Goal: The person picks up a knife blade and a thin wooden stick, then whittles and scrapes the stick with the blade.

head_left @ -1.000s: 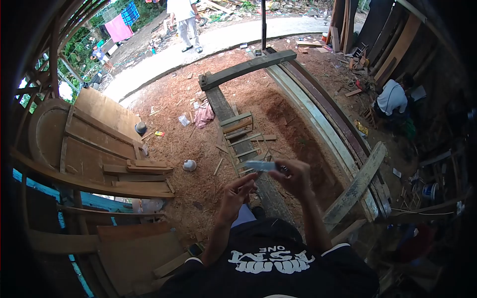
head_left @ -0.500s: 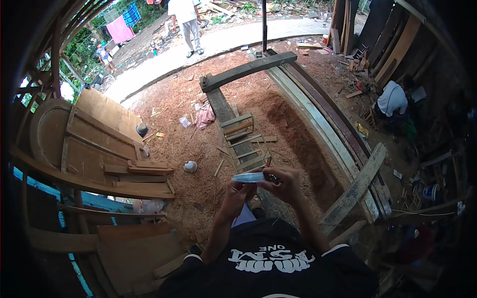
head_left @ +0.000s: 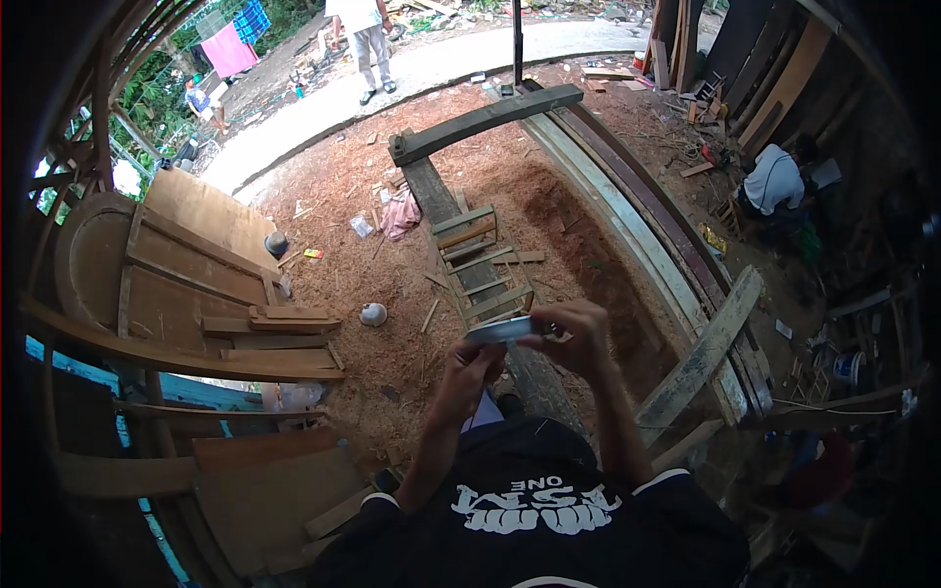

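Between my hands, in front of my chest, is a pale, flat, bluish object (head_left: 500,331), too small to identify. My right hand (head_left: 572,338) grips its right end with bent fingers. My left hand (head_left: 470,372) is closed just under its left end, with the fingertips pinched; whatever they hold is hidden. Beyond the hands, a small wooden frame with several slats (head_left: 480,257) lies on a long dark plank (head_left: 428,196).
A thick beam (head_left: 490,120) crosses the plank's far end. Long boards (head_left: 627,211) run along the right, near a slanted board (head_left: 701,343). Wooden panels (head_left: 186,260) stand left. One person (head_left: 369,44) stands on the path; another (head_left: 772,181) crouches at right.
The pale object has changed its tilt between my hands, and my left hand has come closer to it. The view has shifted slightly. The person on the path has shifted their legs.
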A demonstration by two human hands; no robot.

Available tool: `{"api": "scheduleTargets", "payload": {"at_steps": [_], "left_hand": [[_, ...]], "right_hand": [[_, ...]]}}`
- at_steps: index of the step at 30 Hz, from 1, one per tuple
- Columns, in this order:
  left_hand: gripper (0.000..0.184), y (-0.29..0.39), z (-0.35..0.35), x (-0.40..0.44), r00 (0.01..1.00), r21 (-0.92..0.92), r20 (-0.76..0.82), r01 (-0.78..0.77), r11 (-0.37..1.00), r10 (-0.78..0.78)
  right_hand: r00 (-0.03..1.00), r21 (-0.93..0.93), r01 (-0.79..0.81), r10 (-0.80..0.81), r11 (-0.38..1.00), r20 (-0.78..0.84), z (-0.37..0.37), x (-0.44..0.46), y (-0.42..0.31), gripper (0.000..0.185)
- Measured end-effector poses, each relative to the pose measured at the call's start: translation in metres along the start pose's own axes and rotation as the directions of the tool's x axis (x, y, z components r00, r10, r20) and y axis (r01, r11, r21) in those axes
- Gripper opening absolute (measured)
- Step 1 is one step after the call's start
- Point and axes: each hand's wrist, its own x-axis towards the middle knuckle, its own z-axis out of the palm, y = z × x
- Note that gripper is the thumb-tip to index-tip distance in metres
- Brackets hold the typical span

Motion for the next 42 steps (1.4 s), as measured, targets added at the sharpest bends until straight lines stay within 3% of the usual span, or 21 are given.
{"api": "scheduleTargets", "payload": {"at_steps": [2, 6, 7, 10, 14, 15, 18, 19, 22, 24, 26, 28, 29, 32, 34, 36, 38, 39, 40, 42], "left_hand": [[0.016, 0.009, 0.001, 0.002, 1.0, 0.0, 0.016, 0.021, 1.0, -0.021], [0.022, 0.009, -0.001, 0.001, 0.995, -0.009, 0.057, 0.085, 0.996, -0.085], [0.024, 0.006, -0.002, -0.001, 0.992, 0.0, 0.053, 0.115, 0.993, -0.115], [0.027, -0.004, -0.002, -0.002, 0.996, -0.018, 0.055, 0.074, 0.997, -0.073], [0.025, 0.008, 0.006, -0.003, 0.993, -0.041, 0.053, 0.107, 0.993, -0.105], [0.025, 0.006, 0.003, -0.004, 0.989, -0.029, 0.082, 0.129, 0.991, -0.126], [0.027, 0.009, 0.01, -0.009, 0.989, -0.018, 0.062, 0.139, 0.99, -0.138], [0.028, 0.012, 0.014, -0.011, 0.991, -0.019, 0.036, 0.127, 0.992, -0.127], [0.033, 0.008, 0.012, -0.011, 0.985, -0.057, 0.097, 0.146, 0.988, -0.14], [0.036, 0.0, 0.003, -0.007, 0.979, -0.026, 0.132, 0.164, 0.986, -0.159], [0.036, -0.005, -0.004, -0.01, 0.978, -0.011, 0.118, 0.173, 0.985, -0.171], [0.035, 0.008, 0.003, -0.018, 0.987, -0.018, 0.046, 0.154, 0.988, -0.153], [0.035, 0.008, 0.0, -0.02, 0.987, -0.006, 0.04, 0.156, 0.988, -0.155], [0.035, 0.004, -0.008, -0.017, 0.989, 0.034, 0.016, 0.147, 0.989, -0.148], [0.036, -0.004, -0.011, -0.012, 0.989, 0.064, -0.014, 0.144, 0.987, -0.144], [0.037, 0.004, -0.004, -0.014, 0.992, 0.066, 0.018, 0.121, 0.991, -0.122], [0.037, 0.007, -0.005, -0.017, 0.992, 0.064, 0.044, 0.113, 0.992, -0.116], [0.037, 0.007, -0.009, -0.019, 0.992, 0.059, 0.057, 0.112, 0.992, -0.116], [0.037, 0.008, -0.012, -0.018, 0.991, 0.053, 0.072, 0.11, 0.992, -0.114], [0.036, 0.013, -0.011, -0.018, 0.998, 0.293, 0.041, 0.043, 0.955, -0.057]], "right_hand": [[0.996, -0.051, -0.072, 0.074, 0.996, 0.042, -0.01, 0.002, 0.0, 0.038], [0.995, 0.001, -0.074, 0.074, 0.997, -0.072, 0.003, -0.006, -0.008, 0.041], [0.994, -0.012, -0.105, 0.105, 0.994, 0.031, -0.002, -0.006, -0.013, 0.039], [1.0, -0.098, -0.003, 0.004, 0.995, 0.012, -0.014, 0.001, 0.002, 0.036], [0.995, -0.125, -0.068, 0.058, 0.99, -0.081, -0.008, -0.005, 0.001, 0.031], [0.997, -0.04, -0.046, 0.043, 0.998, -0.071, -0.005, -0.005, -0.006, 0.031], [0.995, -0.135, -0.003, -0.011, 0.991, -0.104, -0.013, -0.001, 0.011, 0.033], [0.984, -0.224, -0.113, 0.078, 0.968, -0.161, -0.026, 0.005, 0.009, 0.028], [0.97, -0.17, -0.133, 0.093, 0.976, -0.226, -0.023, 0.003, 0.005, 0.028], [0.999, -0.105, 0.022, -0.025, 0.994, -0.026, -0.017, -0.001, -0.011, 0.029], [0.994, -0.156, 0.053, -0.067, 0.986, -0.085, -0.014, -0.007, 0.005, 0.028], [0.91, -0.099, -0.375, 0.346, 0.922, -0.23, -0.025, -0.01, 0.032, 0.03], [0.885, -0.1, -0.393, 0.346, 0.914, -0.313, -0.029, -0.008, 0.042, 0.029], [0.991, -0.202, -0.114, 0.096, 0.973, -0.098, -0.029, -0.001, 0.003, 0.034], [0.999, -0.072, 0.037, -0.039, 0.997, -0.023, -0.007, -0.009, -0.009, 0.031], [1.0, -0.066, -0.01, 0.009, 0.998, -0.01, -0.001, -0.009, -0.007, 0.027], [0.932, -0.007, -0.32, 0.314, 0.947, -0.181, 0.004, -0.014, 0.017, 0.023], [0.854, 0.111, -0.437, 0.45, 0.893, -0.26, 0.0, -0.008, 0.02, 0.023], [0.855, 0.117, -0.442, 0.457, 0.889, -0.245, -0.004, -0.005, 0.019, 0.024], [0.854, 0.123, -0.459, 0.475, 0.88, -0.214, -0.018, 0.002, 0.007, 0.026]]}}
